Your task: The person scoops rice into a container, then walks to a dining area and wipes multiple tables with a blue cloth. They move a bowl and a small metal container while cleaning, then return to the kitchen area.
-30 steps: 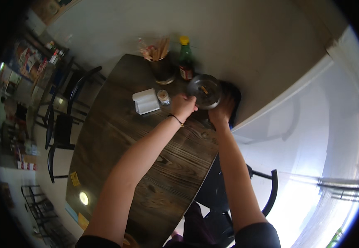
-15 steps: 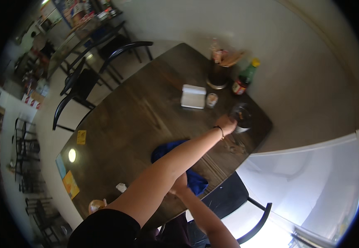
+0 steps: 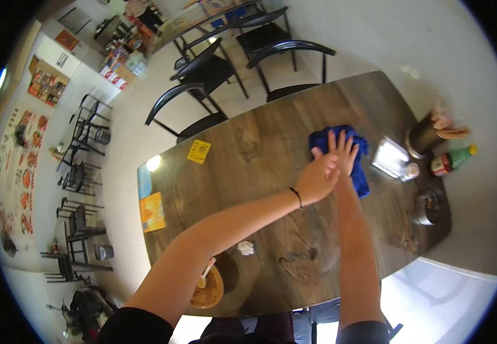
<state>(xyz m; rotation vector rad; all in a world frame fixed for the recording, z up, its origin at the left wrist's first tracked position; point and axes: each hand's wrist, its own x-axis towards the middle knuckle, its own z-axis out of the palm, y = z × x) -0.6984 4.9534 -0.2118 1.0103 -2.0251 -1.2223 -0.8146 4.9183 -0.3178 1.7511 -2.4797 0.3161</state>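
A crumpled dark blue cloth [image 3: 360,182] lies on the wooden table, toward its far right part. My right hand [image 3: 344,150] rests flat over it with the fingers spread. Crossing in front is my left hand [image 3: 315,179], a dark band on its wrist. Its fingers are curled in against the base of the right hand, and whatever they hold, if anything, is hidden. Right of the cloth stand a white dispenser-like box [image 3: 390,157] and a small toothpick jar [image 3: 410,171]. A glass container [image 3: 428,207] with something dark inside is farther right.
A chopstick holder [image 3: 420,137] and a green-necked sauce bottle [image 3: 453,160] stand by the wall. Near me are an orange-brown bowl [image 3: 216,295] with a spoon and a crumpled tissue [image 3: 246,247]. A yellow card [image 3: 199,151] lies left. Black chairs [image 3: 202,117] line the far side.
My left hand has come away from the glass container to beside my right hand. The right hand and the blue cloth have moved farther from me. The view has turned.
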